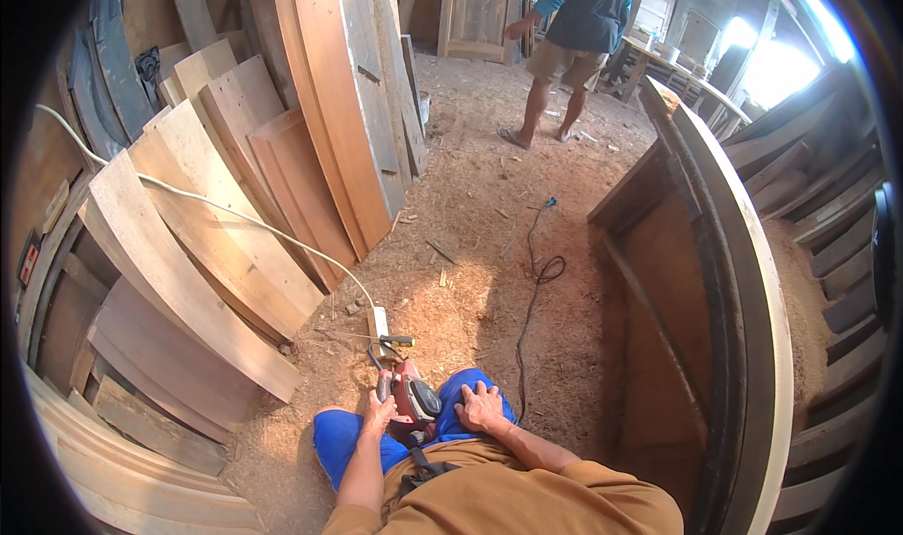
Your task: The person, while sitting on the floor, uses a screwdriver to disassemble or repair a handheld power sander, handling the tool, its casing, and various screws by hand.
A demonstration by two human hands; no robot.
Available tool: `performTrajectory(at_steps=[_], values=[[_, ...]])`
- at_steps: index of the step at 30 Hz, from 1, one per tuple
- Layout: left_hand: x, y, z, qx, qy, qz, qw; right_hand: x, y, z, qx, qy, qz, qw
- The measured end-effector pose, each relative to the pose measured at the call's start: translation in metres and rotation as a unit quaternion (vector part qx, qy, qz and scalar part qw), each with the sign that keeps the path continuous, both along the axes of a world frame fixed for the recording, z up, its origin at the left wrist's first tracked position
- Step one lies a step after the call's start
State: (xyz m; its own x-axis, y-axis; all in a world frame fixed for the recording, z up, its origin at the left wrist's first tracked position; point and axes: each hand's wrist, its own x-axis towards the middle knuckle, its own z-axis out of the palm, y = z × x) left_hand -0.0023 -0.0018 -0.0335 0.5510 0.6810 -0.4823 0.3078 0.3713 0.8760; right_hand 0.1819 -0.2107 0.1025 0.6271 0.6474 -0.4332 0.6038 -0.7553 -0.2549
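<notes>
Between my knees sits a red power tool (411,396) with a dark, rounded cover; its exact kind is hard to make out. My left hand (379,413) is closed around the handle at its left side. My right hand (482,409) lies on my right knee, over the blue shorts (461,384), fingers spread and nothing in them. Just beyond the tool, a screwdriver (399,341) with a yellow-and-black handle lies across a white power strip (379,322). A short dark cord loops near the strip and the tool.
Boards (193,271) lean in stacks at left, crossed by a white cord (240,217). A black cable (523,333) with a teal plug (550,202) trails over the shavings. A large wooden frame (743,281) stands at right. Farther off, another person (588,17) stands near a workbench (691,74).
</notes>
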Motion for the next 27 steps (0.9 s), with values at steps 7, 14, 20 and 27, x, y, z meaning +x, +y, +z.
performTrajectory(at_steps=[7,14,20,27], values=[[-0.006,0.005,-0.015,0.022,0.024,-0.016,0.999,0.0,0.001,-0.003,0.008,-0.006,0.009,1.0],[-0.002,0.007,-0.004,0.006,0.014,-0.027,1.0,0.003,0.001,-0.002,0.007,0.001,0.007,1.0],[-0.008,0.01,-0.006,-0.005,0.013,-0.029,0.999,-0.002,0.001,0.002,0.008,-0.004,0.01,1.0],[-0.01,0.005,-0.027,-0.073,-0.046,-0.002,0.996,-0.003,-0.003,-0.01,0.028,-0.029,0.009,0.999]])
